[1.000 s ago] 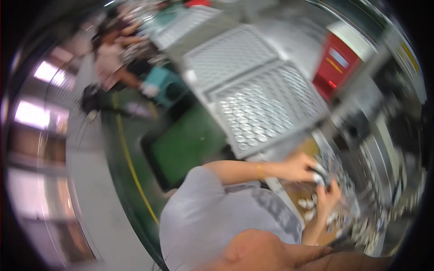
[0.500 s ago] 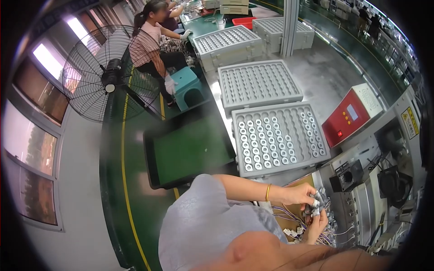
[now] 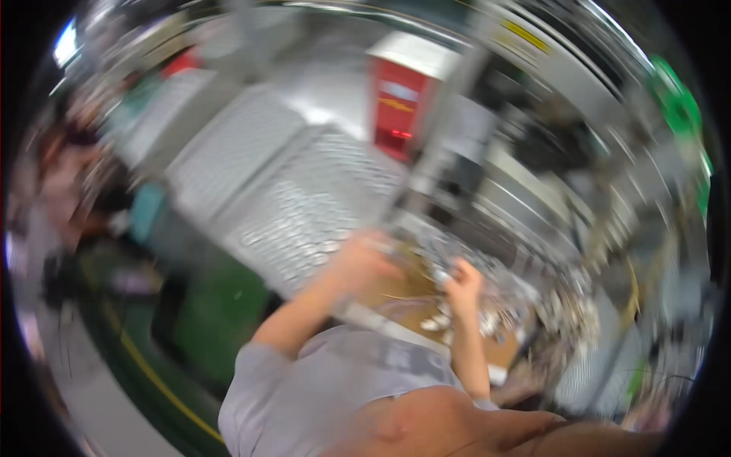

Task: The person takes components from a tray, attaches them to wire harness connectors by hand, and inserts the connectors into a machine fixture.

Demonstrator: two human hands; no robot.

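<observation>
Motion smears the whole head view. My left hand (image 3: 364, 260) is over the near edge of a grey tray (image 3: 346, 164) that holds rows of small silvery ring-shaped parts (image 3: 293, 221). Its fingers are too blurred to show what they hold, if anything. Apart from it, to the right, my right hand (image 3: 463, 288) is raised over the brown work surface (image 3: 392, 295) with its fingers closed. Something small and pale shows at the fingertips, too blurred to name. White connectors with wires (image 3: 438, 320) lie beside that hand, below clear plastic or metallic clutter (image 3: 434, 240).
Beyond the first tray lies a second grey tray (image 3: 236, 141). A red and white control box (image 3: 400, 99) stands at the far side, near machinery (image 3: 525, 190). A bundle of pale wires (image 3: 567, 312) is on the right. At far left are a blurred person (image 3: 65, 179) and a teal stool (image 3: 145, 209).
The view has swung to the right, so the trays and red box appear further left. My hands, together over grey-and-white parts before, are now apart, the left one nearer the tray.
</observation>
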